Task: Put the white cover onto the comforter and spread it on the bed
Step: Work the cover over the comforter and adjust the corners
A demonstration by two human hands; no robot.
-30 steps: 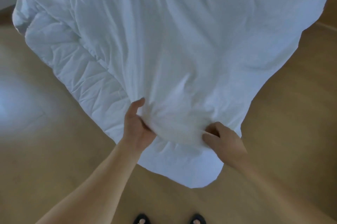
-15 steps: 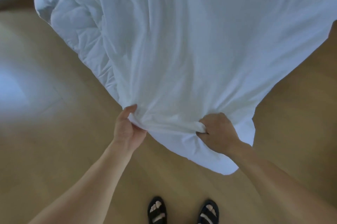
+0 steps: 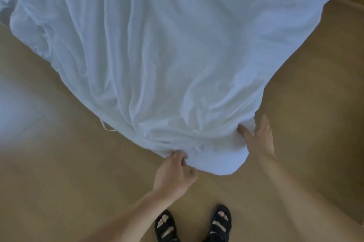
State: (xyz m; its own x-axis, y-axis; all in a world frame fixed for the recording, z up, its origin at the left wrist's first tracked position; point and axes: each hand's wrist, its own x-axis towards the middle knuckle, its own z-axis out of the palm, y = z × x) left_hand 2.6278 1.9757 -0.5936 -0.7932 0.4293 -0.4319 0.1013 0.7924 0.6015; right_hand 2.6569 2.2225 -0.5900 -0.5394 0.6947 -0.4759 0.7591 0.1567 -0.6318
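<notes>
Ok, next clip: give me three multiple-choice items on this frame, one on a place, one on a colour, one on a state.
1. Where does the left hand meet the white cover? A) its lower edge B) its top C) nowhere
2. The sandals are: A) white B) black C) red
3. The right hand is: A) a fist B) holding a pillow C) straight-fingered beside the cover

Answers: 1 A, its fingers pinch the fabric at the bottom edge; 2 B, dark straps cross both feet; 3 C, the fingers are extended and the thumb touches the fabric.
</notes>
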